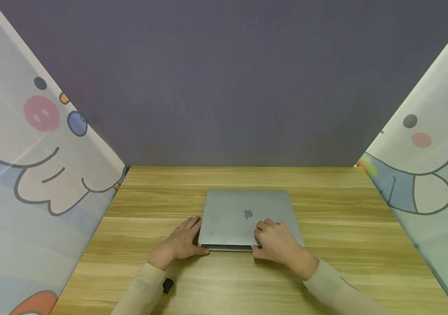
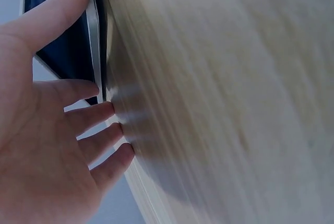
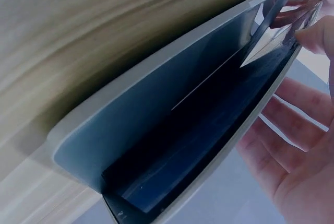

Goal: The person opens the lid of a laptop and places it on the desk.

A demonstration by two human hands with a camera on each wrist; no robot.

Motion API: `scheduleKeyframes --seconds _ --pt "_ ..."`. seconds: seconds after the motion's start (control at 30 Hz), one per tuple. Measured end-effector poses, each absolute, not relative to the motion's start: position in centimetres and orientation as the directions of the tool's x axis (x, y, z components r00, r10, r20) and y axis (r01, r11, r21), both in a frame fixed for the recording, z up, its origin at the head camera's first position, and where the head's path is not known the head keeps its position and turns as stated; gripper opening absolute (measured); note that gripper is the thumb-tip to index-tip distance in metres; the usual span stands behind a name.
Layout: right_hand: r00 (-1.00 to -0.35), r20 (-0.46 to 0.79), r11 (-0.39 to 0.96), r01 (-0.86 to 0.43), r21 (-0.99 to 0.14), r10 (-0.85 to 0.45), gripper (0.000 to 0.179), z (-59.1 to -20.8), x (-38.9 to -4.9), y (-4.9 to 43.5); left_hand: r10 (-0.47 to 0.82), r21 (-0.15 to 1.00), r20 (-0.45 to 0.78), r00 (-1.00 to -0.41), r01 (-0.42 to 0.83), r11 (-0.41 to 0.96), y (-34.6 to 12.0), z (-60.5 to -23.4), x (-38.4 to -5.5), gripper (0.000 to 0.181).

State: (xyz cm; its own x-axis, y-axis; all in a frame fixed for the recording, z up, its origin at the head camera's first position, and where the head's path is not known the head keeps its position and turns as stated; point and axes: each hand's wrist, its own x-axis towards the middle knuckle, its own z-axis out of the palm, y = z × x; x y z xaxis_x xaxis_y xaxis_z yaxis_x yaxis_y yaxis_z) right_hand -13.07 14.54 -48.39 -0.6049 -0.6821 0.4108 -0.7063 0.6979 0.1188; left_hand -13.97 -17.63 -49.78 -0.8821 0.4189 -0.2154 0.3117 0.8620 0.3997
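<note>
A silver-grey laptop (image 1: 229,221) lies on the wooden table, its lid raised a little along the front edge. My right hand (image 1: 281,244) pinches that edge, with the thumb underneath and the fingers over the top. The right wrist view shows the dark gap between the lid and the base (image 3: 151,104), with the screen inside reflecting a hand. At the front left corner, my left hand (image 1: 180,242) touches the laptop base. Its thumb lies at the front edge, and its extended fingers (image 2: 86,117) reach along the side near the tabletop.
The wooden table (image 1: 149,197) runs back to a dark grey panel (image 1: 228,87). Sheets with cartoon animals (image 1: 43,175) line the left and right sides. A small black object (image 1: 167,285) shows by the left sleeve (image 1: 141,288).
</note>
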Motion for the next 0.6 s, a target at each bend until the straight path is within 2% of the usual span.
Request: scheduleKeyframes --seconds 0.17,0.6 --pt "-0.575 0.452 0.685 -0.719 0.119 -0.682 0.035 -48.18 -13.10 14.63 0.415 0.393 -0.218 -0.883 0.309 0.866 -17.67 -49.78 -14.03 0.105" --pt "-0.549 0.497 0.672 -0.734 0.098 -0.672 0.022 -47.62 -13.19 14.87 0.415 0.399 -0.210 -0.885 0.310 0.863 -17.67 -49.80 -14.10 0.103"
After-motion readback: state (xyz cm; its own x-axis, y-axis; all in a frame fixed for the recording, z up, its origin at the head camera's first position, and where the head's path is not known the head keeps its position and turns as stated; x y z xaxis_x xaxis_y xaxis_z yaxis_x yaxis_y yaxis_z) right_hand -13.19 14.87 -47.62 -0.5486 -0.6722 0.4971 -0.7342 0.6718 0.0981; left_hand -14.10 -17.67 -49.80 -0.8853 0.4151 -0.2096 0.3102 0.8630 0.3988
